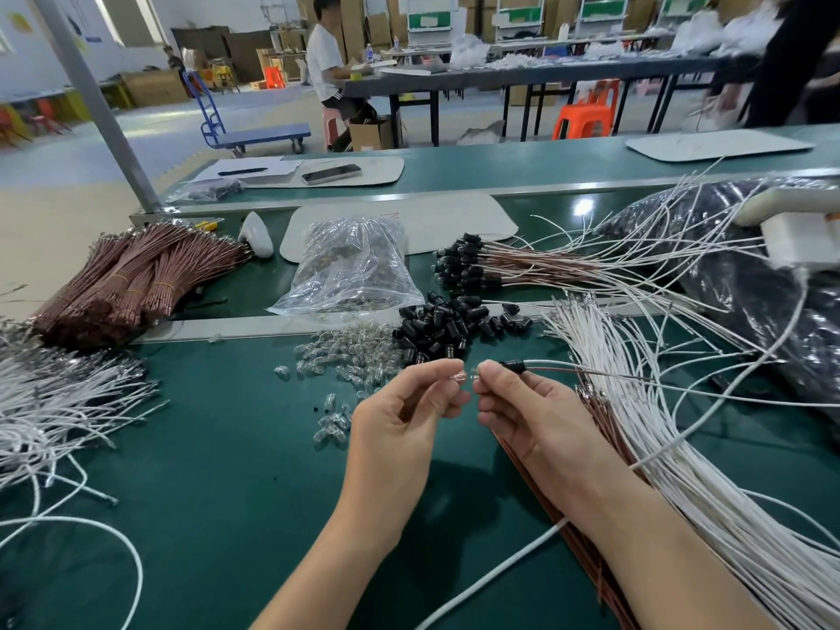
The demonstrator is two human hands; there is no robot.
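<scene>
Above the green bench (218, 470), my left hand (404, 411) pinches a small clear glass bulb (457, 375) between thumb and forefinger. My right hand (522, 411) pinches a black socket (511, 366) with a white and a brown wire trailing off to the right. Bulb and socket almost meet, tip to tip. Loose clear bulbs (345, 356) lie scattered just left of my hands. A heap of black sockets (445, 325) sits right behind them.
White wires (672, 447) fan out on the right and white wires (54, 402) lie on the left. Brown wire bundles (132, 279), a clear bag of bulbs (350, 266), finished socket leads (491, 266) and a dark bag (750, 275) stand farther back. People work at tables beyond.
</scene>
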